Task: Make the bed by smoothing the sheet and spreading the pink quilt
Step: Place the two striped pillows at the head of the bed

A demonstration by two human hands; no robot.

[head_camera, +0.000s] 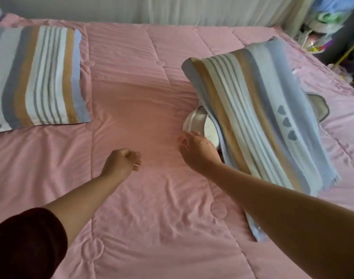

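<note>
The pink quilt (pixel 148 109) lies spread across the bed in front of me, reaching from the near edge of my view up to the pale curtain (pixel 172 9) at the far side. It is stitched into long panels with round tufted spots at the seams. It is fairly flat in the middle and finely rippled there, with softer creases closer to me. On the right a paler pink cover (pixel 343 137) shows beyond it.

A striped pillow (pixel 37 77) lies flat on the quilt at far left. A second striped pillow (pixel 252 117), with three grey hearts on it, sits tilted on the right, propped on a white and grey cushion (pixel 198 121) that pokes out beneath it.

My left hand (pixel 122 161) hangs over the middle of the quilt, fingers loosely curled, holding nothing. My right hand (pixel 196 150) is just beside the cushion's near edge, fingers bent and slack, gripping nothing; I cannot tell whether it touches the cushion. A dark sleeve (pixel 25 242) covers my left upper arm.
</note>
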